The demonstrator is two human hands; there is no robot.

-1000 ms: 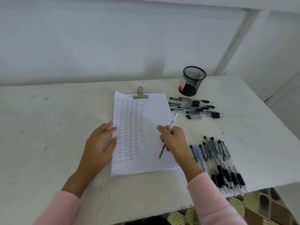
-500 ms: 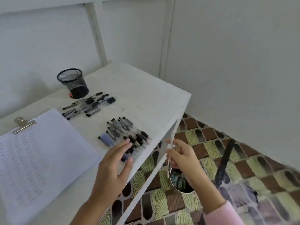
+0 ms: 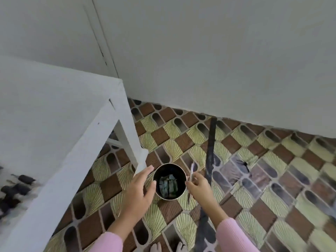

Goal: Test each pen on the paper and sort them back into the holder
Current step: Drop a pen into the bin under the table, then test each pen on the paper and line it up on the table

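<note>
My right hand (image 3: 199, 188) grips a clear pen (image 3: 190, 174), held nearly upright just right of a round metal-rimmed bin (image 3: 169, 166) on the floor; crumpled scraps lie inside the bin. My left hand (image 3: 139, 191) hovers open at the bin's left side, fingers spread, holding nothing. Blurred black-capped pens (image 3: 17, 186) lie on the white table (image 3: 54, 115) at the far left edge. The paper and the mesh holder are out of view.
The table's corner leg (image 3: 130, 140) stands close to the bin on the left. A patterned brown and yellow tiled floor (image 3: 263, 170) fills the right. A dark strap (image 3: 211, 151) runs down past my right hand. White walls stand behind.
My view has swung right and down from the table to the floor. Both hands left the paper; the right carried the pen off the table's edge to the bin, and the left followed.
</note>
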